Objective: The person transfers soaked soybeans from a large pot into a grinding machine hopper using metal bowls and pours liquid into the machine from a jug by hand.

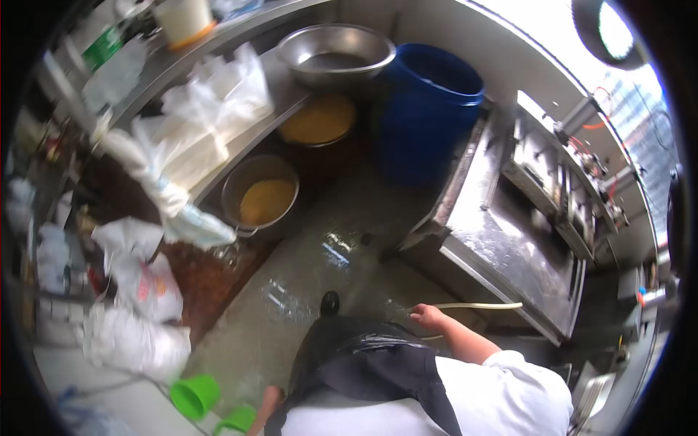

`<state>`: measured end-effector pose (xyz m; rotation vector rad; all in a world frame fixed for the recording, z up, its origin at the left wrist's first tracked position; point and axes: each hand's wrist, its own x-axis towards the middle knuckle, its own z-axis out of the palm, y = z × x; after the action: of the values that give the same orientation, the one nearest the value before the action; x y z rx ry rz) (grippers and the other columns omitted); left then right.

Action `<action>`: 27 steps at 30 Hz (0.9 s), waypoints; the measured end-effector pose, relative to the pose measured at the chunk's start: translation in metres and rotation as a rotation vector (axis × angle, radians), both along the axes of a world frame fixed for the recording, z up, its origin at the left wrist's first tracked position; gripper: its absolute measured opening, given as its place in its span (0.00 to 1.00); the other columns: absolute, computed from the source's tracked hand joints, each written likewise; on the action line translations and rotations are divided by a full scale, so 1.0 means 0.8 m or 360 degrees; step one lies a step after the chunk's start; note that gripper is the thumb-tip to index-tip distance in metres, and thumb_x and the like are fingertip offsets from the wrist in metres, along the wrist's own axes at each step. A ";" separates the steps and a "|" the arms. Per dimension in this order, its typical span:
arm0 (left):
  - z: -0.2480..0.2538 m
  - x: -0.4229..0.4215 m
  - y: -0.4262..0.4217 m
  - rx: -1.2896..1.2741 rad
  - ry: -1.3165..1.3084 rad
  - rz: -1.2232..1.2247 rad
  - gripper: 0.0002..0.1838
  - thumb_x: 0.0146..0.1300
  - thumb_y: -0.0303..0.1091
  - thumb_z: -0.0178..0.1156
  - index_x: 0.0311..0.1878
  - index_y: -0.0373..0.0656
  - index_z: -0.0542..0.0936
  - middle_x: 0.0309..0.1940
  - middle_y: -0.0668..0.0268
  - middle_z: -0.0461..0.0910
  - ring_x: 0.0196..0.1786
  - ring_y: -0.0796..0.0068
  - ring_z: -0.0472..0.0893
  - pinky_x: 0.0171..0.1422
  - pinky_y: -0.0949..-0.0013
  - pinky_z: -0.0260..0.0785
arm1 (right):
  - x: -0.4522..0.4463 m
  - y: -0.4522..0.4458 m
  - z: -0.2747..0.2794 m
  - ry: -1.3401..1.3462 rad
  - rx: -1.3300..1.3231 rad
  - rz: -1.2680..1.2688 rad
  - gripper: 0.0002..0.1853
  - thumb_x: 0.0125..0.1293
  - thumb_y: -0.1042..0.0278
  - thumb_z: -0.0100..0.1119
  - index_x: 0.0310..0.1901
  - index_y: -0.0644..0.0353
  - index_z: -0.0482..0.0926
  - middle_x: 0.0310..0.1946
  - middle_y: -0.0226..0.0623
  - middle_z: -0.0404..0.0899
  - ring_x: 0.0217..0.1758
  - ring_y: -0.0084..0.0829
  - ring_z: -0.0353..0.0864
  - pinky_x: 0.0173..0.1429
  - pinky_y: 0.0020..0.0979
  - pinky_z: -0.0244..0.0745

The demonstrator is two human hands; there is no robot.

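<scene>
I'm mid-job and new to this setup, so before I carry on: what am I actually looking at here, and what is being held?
There is no machine here, just a person working with two bare hands. The single picture comes from a camera worn on their head, looking forward and down, so the black apron at the bottom is the wearer's own. The right hand holds a pale hose. The left hand is low, near the green containers; whether it holds anything is unclear. The floor looks wet. Ahead stand a blue barrel and a metal pot with something yellow inside.
</scene>
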<state>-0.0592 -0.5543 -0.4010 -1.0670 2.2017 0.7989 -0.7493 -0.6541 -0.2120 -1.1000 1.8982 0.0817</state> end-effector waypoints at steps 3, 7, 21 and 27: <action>0.107 -0.045 -0.202 0.0401 0.0005 0.1718 0.25 0.78 0.49 0.54 0.48 0.32 0.85 0.25 0.54 0.85 0.30 0.51 0.87 0.35 0.49 0.79 | 0.002 -0.010 0.050 -0.0083 0.0289 -0.0660 0.27 0.72 0.48 0.65 0.62 0.62 0.82 0.50 0.50 0.88 0.48 0.42 0.91 0.51 0.41 0.87; 0.079 -0.052 -0.392 0.0100 0.0158 0.2059 0.28 0.79 0.52 0.55 0.53 0.29 0.83 0.50 0.44 0.86 0.57 0.49 0.84 0.66 0.49 0.73 | -0.035 0.064 0.011 0.0208 0.0302 -0.1271 0.24 0.71 0.49 0.64 0.58 0.61 0.84 0.31 0.43 0.88 0.27 0.36 0.87 0.37 0.38 0.85; 0.075 -0.440 -0.687 0.0316 0.0067 0.0672 0.31 0.74 0.57 0.53 0.52 0.34 0.87 0.48 0.44 0.88 0.52 0.49 0.89 0.60 0.51 0.78 | 0.073 0.133 0.088 0.0145 0.0351 -0.1067 0.27 0.71 0.49 0.67 0.62 0.61 0.83 0.52 0.46 0.89 0.49 0.39 0.91 0.55 0.39 0.85; 0.181 -0.645 -0.704 0.0305 0.0374 -0.0097 0.29 0.74 0.58 0.56 0.54 0.39 0.87 0.49 0.46 0.88 0.58 0.47 0.85 0.65 0.51 0.75 | -0.025 -0.055 0.157 -0.0437 -0.0276 -0.1867 0.16 0.76 0.54 0.62 0.46 0.63 0.82 0.30 0.35 0.84 0.25 0.24 0.81 0.31 0.31 0.79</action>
<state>-0.5748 -1.1173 -0.2559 -0.8449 2.2805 1.1314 -0.7689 -0.6982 -0.0868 0.0411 2.0256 -0.8490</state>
